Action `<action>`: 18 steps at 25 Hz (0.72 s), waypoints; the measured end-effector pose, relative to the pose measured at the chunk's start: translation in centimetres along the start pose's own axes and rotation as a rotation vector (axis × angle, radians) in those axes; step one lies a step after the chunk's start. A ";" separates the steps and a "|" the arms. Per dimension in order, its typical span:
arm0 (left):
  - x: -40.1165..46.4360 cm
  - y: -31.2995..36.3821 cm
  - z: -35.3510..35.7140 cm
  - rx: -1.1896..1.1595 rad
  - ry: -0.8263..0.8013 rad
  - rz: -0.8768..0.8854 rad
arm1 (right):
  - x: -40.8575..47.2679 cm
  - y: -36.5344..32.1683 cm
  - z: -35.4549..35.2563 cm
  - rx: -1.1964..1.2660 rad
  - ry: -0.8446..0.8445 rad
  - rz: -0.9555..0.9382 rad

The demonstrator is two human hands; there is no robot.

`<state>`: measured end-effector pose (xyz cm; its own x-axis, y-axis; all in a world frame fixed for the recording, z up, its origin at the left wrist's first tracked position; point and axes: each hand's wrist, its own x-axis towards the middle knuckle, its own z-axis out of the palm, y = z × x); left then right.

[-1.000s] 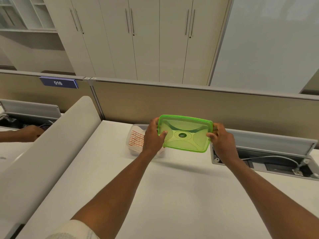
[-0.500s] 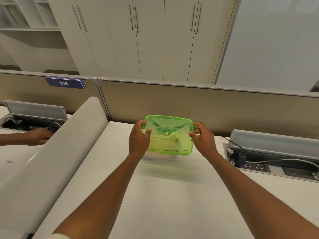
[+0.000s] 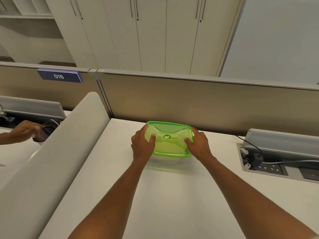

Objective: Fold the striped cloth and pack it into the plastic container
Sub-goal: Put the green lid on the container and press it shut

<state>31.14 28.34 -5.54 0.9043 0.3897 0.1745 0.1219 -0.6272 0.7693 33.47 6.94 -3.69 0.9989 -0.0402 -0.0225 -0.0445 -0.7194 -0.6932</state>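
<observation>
- The striped cloth [image 3: 170,147] lies folded inside the clear plastic container [image 3: 165,161], just right of the frame's centre; only its dark stripes show, blurred, through the cover.
- A translucent green rectangular plastic lid [image 3: 168,139] sits on top of the container, its long axis running left to right across the frame, its far edge close to the beige partition panel [image 3: 189,100].
- Whether the lid's rim is seated all round cannot be told; the near edge looks level with the container's rim.
- The left hand [image 3: 142,145] wraps the lid's left short edge, thumb on top; its fingers [image 3: 152,138] are clamped on the lid.
- The right hand [image 3: 198,144] mirrors it on the right short edge, thumb pressing the top, fingers closed over the rim.
- Both hands are equally near, one at each end of the long axis, so the likely next move is a straight downward press at both ends to snap the lid shut.
- The container rests on the white counter [image 3: 172,195], well apart from the grey cable tray [image 3: 276,157] at right.
- Another person's hand [image 3: 24,130] shows at far left, beyond the curved grey divider [image 3: 60,152].
</observation>
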 end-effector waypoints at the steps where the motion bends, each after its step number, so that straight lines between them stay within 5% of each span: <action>1: 0.1 -0.2 0.3 -0.027 -0.001 0.008 | 0.2 0.0 0.2 -0.006 0.006 0.010; 18: 0.6 -0.8 2.0 0.273 -0.047 -0.044 | 0.8 0.4 2.9 -0.228 -0.009 0.033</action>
<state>32.37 27.69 -7.30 0.9129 0.3929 0.1104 0.2618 -0.7713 0.5801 34.28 8.64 -6.02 0.9969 -0.0603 -0.0496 -0.0772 -0.8561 -0.5110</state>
